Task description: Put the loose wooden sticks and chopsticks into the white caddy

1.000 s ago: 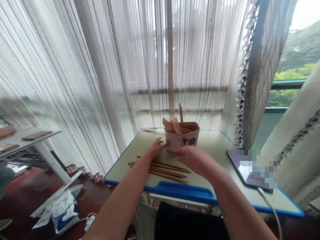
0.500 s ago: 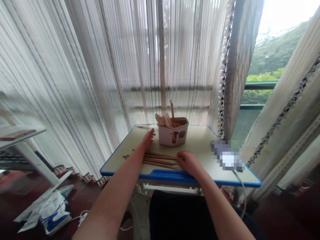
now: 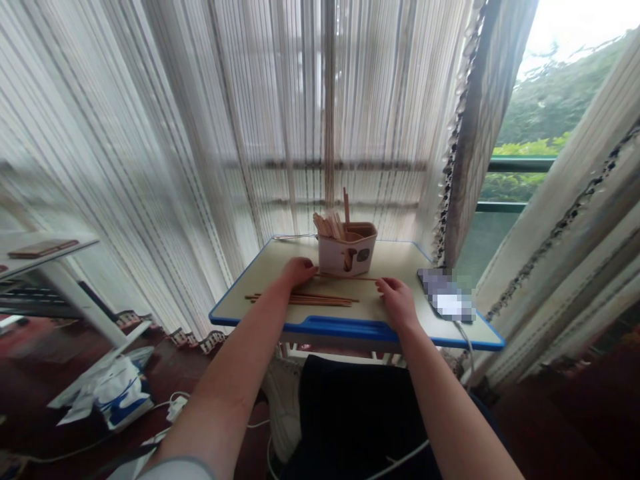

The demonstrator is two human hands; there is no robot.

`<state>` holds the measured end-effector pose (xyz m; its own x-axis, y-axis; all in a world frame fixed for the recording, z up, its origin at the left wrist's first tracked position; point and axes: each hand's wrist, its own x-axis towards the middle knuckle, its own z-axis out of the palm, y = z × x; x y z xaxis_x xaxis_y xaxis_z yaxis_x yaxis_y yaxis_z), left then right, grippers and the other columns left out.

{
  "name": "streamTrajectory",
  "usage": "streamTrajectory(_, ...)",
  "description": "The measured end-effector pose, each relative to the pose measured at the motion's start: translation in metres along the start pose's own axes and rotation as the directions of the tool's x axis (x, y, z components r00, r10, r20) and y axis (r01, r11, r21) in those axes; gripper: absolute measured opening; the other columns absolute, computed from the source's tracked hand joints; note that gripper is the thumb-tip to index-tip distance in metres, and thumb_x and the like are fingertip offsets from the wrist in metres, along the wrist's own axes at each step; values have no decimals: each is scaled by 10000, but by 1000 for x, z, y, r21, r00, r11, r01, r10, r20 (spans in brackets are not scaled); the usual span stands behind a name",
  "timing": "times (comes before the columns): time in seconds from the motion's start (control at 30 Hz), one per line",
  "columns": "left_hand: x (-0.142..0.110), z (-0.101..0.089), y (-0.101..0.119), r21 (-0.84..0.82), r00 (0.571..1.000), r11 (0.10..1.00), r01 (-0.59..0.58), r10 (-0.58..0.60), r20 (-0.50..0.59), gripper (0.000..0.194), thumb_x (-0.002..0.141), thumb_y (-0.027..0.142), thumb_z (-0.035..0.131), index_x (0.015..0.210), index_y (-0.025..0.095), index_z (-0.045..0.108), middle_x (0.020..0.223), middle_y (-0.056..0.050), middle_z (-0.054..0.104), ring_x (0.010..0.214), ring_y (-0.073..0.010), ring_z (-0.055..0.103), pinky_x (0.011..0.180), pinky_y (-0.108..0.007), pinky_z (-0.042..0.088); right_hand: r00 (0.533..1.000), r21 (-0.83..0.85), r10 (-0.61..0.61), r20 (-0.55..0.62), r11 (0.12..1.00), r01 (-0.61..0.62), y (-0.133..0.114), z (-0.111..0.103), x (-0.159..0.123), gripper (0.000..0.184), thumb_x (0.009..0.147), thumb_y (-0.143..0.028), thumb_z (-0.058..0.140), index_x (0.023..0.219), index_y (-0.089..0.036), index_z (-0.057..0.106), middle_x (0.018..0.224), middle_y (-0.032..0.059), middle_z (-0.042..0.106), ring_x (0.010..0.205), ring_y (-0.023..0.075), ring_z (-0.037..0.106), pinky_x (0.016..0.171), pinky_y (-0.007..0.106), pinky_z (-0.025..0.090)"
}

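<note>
A pinkish-white holder (image 3: 347,252) full of wooden chopsticks stands at the back of a small beige table with a blue rim (image 3: 345,328). Several loose brown chopsticks (image 3: 305,300) lie side by side on the table in front of it. My left hand (image 3: 299,272) is curled just left of the holder, and my right hand (image 3: 397,298) is pinched to the right. Between them a single chopstick (image 3: 347,277) stretches level just above the table, one end at each hand.
A tablet (image 3: 447,295) with a cable lies on the table's right side. Striped sheer curtains hang close behind the table. A white shelf (image 3: 45,257) stands at the left, with bags and cables on the dark floor beneath it.
My left hand has drawn back from beside the holder and curled shut. My right hand rose from the loose chopsticks, and one chopstick now spans both hands. The view has pulled back.
</note>
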<state>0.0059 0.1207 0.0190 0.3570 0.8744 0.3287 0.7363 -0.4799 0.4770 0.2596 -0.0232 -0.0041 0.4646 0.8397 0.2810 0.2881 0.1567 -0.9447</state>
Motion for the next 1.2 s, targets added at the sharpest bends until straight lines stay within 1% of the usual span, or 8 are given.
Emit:
streamTrajectory(0.13,-3,5,2,-83,979,993,-85,99,176,287,635,389,606,800,179,712,746,-37,675,699,-185,585,621,-253,408,993,109,33,-112,994,-21,2,-1,0,402,695,-527,554,836,-151,579,667,27,578,576,145,552,492,250,441)
streamTrajectory(0.27,-5,8,5,-53,981,991,-122,129,145,246,607,317,619,780,178,724,727,-45,670,696,-194,580,653,-265,424,974,123,57,-218,992,-31,5,-3,0,397,711,-554,520,820,-172,539,593,-14,510,508,132,514,466,253,440)
streamTrajectory(0.53,0,7,5,28,985,986,-163,161,60,246,638,168,508,722,184,738,774,-47,685,784,-196,587,780,-277,428,990,-347,-133,-37,931,112,-3,3,-2,298,746,-407,488,850,-159,615,797,71,647,712,189,588,688,316,444)
streamTrajectory(0.63,2,5,4,13,987,987,-162,162,6,273,640,138,463,681,164,731,752,-52,681,774,-186,588,775,-269,430,974,-534,-206,96,815,225,-11,8,-9,275,771,-365,479,847,-169,656,837,67,669,785,199,576,776,324,407)
streamTrajectory(0.77,2,4,6,-16,986,986,-165,165,-13,274,645,135,445,642,151,718,706,-50,669,746,-178,588,737,-260,436,915,-768,-358,184,529,361,-22,14,-24,259,819,-366,478,887,-218,680,948,60,674,971,256,502,876,382,295)
streamTrajectory(0.97,0,4,8,-13,988,990,-141,140,-68,235,652,140,489,710,160,716,738,-33,669,743,-161,586,748,-250,447,905,-872,-347,247,326,364,-24,18,-33,270,894,-261,374,860,-207,636,844,69,671,875,236,518,748,356,279)
streamTrajectory(1.07,0,4,5,-37,965,995,-96,83,-250,306,654,109,499,883,175,690,840,-19,666,720,-127,573,765,-232,449,923,-901,-347,167,328,286,-21,18,-30,255,890,-233,368,825,-185,610,814,73,663,845,236,527,694,333,277)
streamTrajectory(1.2,1,3,3,-79,932,997,6,-34,-362,329,704,134,495,1005,169,622,798,-11,653,619,-109,549,696,-231,451,924,-859,-382,22,465,213,-22,16,-23,319,895,-377,370,787,-180,596,803,79,652,830,229,531,705,318,292)
